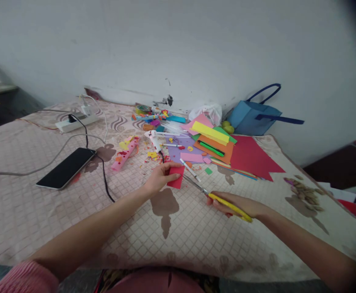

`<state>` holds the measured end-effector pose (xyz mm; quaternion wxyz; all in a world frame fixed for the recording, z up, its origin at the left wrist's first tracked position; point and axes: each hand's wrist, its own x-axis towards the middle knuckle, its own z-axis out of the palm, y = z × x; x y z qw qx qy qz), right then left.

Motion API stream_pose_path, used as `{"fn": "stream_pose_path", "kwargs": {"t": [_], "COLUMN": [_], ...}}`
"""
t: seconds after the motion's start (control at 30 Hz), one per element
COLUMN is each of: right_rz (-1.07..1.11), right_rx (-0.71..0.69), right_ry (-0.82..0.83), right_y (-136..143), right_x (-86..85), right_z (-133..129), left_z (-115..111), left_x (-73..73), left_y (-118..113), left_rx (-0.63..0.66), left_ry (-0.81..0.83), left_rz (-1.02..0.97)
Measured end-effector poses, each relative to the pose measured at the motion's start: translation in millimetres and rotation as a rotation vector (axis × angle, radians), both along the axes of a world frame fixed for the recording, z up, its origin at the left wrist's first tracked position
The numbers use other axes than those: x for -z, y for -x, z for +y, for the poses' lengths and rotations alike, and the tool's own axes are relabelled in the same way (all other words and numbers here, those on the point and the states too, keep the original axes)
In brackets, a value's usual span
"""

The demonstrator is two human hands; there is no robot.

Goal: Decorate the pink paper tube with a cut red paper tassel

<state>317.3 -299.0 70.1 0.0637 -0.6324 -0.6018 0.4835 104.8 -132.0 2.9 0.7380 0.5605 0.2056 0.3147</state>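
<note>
A small red paper piece (pixel 175 179) is pinched between the thumb and fingers of my left hand (pixel 161 178), above the patterned tablecloth. My right hand (pixel 233 203) is closed around the yellow handles of a pair of scissors (pixel 231 206). The metal blades point up and left, with their tips at the right edge of the red paper. Just beyond the blades lies a white marker (pixel 190 169). Whether the blades touch the paper cannot be made out.
A glue gun (pixel 153 140), coloured papers (pixel 251 156) and a green cutter (pixel 211 148) lie beyond my hands. At left are a tablet (pixel 66 169), black cable and power strip (pixel 77 123). A blue bag (pixel 252 118) stands at the wall; a brown pile (pixel 306 194) lies right.
</note>
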Motion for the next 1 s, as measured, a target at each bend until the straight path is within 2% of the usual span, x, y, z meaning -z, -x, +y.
{"fn": "stream_pose_path", "kwargs": {"t": [0.27, 0.47, 0.83, 1.0], "right_rz": [0.041, -0.005, -0.091, -0.087], "right_rx": [0.022, 0.013, -0.024, -0.033], "right_ry": [0.006, -0.011, -0.003, -0.004], "right_y": [3.5, -2.9, 1.9, 0.4], "right_x": [3.9, 2.3, -11.9, -11.2], "right_z": [2.8, 3.5, 8.0, 7.4], "left_z": [-3.3, -4.6, -8.7, -9.3], "left_x": [-6.0, -8.3, -12.5, -12.6], "left_y": [3.1, 4.8, 7.1, 7.3], "left_rx": [0.094, 0.125, 0.206, 0.23], "left_ry": [-0.065, -0.127, -0.177, -0.179], "left_rz": [0.056, 0.084, 0.069, 0.061]}}
